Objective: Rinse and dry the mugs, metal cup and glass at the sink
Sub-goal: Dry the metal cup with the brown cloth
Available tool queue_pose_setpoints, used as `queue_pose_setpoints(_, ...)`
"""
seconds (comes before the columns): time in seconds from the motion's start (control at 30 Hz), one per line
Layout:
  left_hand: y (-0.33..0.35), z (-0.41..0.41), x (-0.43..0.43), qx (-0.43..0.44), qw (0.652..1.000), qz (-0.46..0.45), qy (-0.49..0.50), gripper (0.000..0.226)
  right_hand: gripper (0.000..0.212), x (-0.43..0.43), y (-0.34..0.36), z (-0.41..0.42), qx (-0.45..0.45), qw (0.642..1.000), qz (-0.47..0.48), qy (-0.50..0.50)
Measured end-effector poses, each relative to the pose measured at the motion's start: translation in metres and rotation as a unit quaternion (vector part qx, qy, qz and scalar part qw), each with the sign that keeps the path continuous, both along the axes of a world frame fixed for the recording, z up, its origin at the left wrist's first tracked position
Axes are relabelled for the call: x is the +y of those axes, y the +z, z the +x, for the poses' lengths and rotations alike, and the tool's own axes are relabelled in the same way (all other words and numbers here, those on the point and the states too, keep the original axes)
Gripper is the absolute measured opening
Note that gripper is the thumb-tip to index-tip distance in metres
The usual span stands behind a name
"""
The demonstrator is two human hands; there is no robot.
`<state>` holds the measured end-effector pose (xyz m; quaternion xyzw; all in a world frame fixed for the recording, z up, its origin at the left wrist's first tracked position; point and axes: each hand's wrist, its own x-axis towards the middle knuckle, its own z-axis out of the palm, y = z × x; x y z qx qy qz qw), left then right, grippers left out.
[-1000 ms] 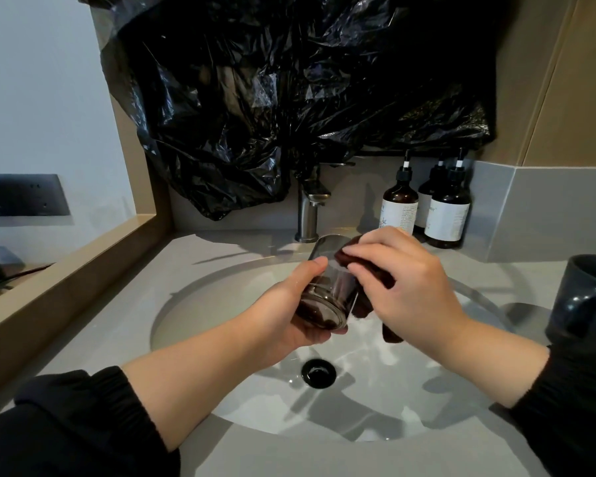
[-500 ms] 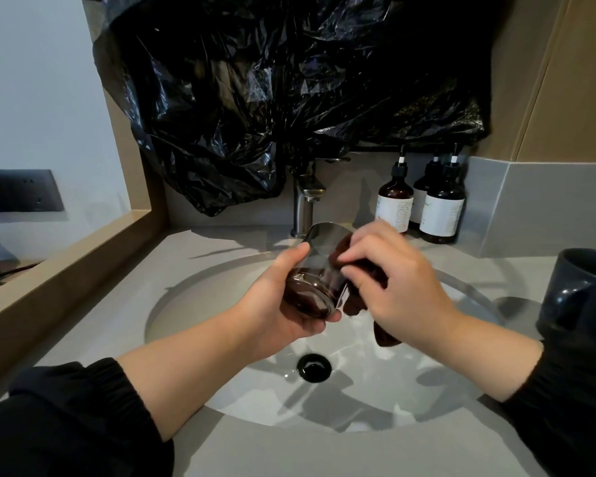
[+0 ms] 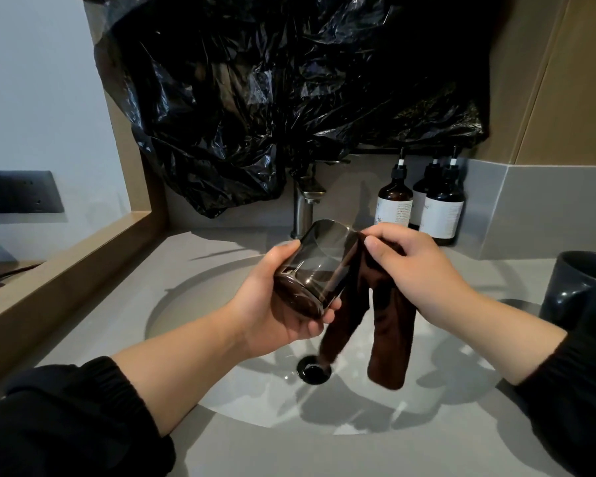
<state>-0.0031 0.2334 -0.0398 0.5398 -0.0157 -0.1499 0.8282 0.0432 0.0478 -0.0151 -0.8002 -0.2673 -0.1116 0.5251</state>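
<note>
Drying looks to be the step in hand, done over the sink (image 3: 193, 304) set into the grey worktop (image 3: 110, 325). From the left, the left hand (image 3: 272, 311) is wrapped round the base end of the smoked glass (image 3: 319, 259), thumb on top and fingers curled beneath. It holds the glass tilted, with the mouth pointing toward the tap (image 3: 303, 208) at the worktop's back edge. The glass is in the air above the basin, touching only that hand and the cloth.

Just to its right a dark brown cloth (image 3: 391, 332) lies against the glass's rim and side, its two loose ends hanging toward the drain (image 3: 313, 370). The right hand (image 3: 423, 270) pinches the cloth at the top, fingers bent over it beside the glass's mouth. Further right, pump bottles (image 3: 394, 204) stand along the back edge. A dark mug (image 3: 592, 287) sits upright near the right edge, well apart from the hands.

To do this well, I'd judge the left hand should turn the glass while the right pushes a fold of cloth inside and runs it round the wall. The outside and base can be wiped after that. A rinsed glass is likely slippery, so a firm hold on the base matters. The dangling ends are best gathered up, clear of the basin, which looks wet.
</note>
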Motion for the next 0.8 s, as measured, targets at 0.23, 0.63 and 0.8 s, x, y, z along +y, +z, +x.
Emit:
queue_pose_setpoints(0.23, 0.001, 0.000, 0.005, 0.042, 0.997, 0.007, -0.061, 0.064, 0.014, -0.007, 0.008, -0.003, 0.078, 0.994, -0.002, 0.071)
queue_pose_setpoints(0.63, -0.009, -0.001, -0.009, -0.084, 0.961, 0.265, -0.004, 0.053, 0.010, -0.008, 0.016, 0.001, 0.125, 0.990, -0.063, -0.008)
queue_pose_setpoints(0.8, -0.010, 0.000, -0.012, -0.056, 0.978, 0.202, 0.011, 0.052, 0.005, -0.006, 0.013, 0.002, 0.075, 0.995, -0.060, -0.025)
